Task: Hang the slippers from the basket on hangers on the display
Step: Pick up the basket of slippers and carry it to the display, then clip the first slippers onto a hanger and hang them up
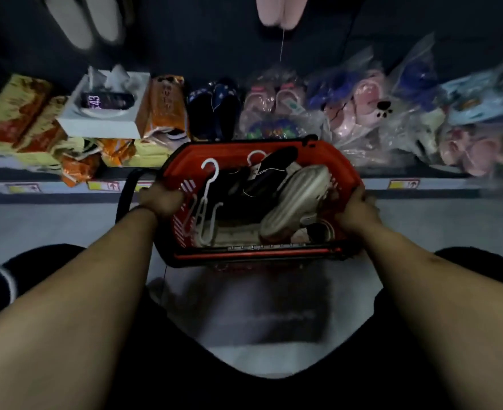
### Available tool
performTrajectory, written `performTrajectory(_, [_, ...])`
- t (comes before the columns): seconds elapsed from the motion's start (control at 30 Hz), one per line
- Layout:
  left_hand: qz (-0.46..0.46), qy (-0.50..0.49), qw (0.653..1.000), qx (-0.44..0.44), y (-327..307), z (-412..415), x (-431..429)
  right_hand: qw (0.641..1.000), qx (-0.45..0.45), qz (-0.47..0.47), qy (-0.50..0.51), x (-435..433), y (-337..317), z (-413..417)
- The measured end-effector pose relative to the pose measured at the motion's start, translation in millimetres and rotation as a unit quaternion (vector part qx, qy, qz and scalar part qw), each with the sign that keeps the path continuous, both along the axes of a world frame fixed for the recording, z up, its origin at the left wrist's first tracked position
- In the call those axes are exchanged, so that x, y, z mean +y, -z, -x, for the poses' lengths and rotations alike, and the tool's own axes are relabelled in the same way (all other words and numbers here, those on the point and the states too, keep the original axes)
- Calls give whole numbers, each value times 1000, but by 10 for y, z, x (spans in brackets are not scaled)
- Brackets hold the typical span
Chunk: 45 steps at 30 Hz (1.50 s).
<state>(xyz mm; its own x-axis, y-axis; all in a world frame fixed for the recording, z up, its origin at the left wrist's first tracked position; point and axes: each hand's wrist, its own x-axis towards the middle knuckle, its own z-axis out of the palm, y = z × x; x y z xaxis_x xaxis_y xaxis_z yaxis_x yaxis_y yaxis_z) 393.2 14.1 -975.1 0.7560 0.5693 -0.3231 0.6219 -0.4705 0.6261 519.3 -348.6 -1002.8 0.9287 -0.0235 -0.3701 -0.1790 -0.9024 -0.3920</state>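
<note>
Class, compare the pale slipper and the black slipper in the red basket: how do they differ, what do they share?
The pale slipper is grey-white; the black slipper is dark. The pale slipper lies on top, at the right; the black slipper lies behind it, toward the far rim. Both sit in the red basket, not yet hung.

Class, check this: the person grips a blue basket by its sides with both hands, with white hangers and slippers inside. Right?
No: the head view shows the basket is red, not blue. The left hand and right hand do grip its sides, with white hangers and slippers inside.
</note>
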Motion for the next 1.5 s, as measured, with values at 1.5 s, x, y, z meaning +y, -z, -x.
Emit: performTrajectory(1.5, [324,19,929,-175,305,-526,-1522,962,55,62,-260,237,481,-371])
